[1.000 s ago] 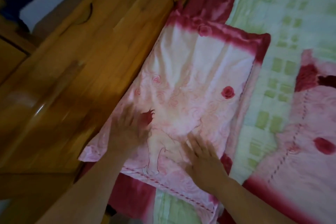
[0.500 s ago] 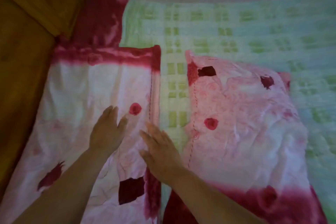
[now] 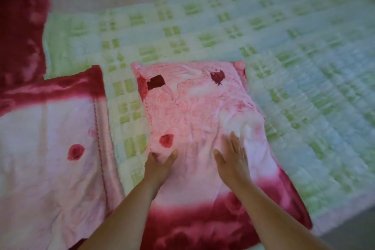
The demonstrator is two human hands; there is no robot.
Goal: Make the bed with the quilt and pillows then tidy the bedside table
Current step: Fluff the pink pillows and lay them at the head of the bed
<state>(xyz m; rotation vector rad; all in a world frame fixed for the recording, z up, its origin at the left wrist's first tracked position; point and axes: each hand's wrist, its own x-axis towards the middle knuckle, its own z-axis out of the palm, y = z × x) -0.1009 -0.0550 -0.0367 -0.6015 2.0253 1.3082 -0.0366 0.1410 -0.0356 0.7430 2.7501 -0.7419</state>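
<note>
Both hands have crossed from the left pillow [image 3: 50, 148] to the right pillow [image 3: 203, 111], which lies on the green quilt [image 3: 274, 32] just beside its twin. My left hand [image 3: 160, 165] and right hand [image 3: 233, 160] press flat, fingers unclenched (gripping nothing), to smooth its wrinkled cover.

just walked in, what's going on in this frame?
A person is making a bed. Their left hand and right hand both press flat on the pink pillow, apparently smoothing it. It lies on the green checked quilt. A second pillow sits to its left in the view, with a strip of quilt showing between the two. The bedside table is not in view.
</note>
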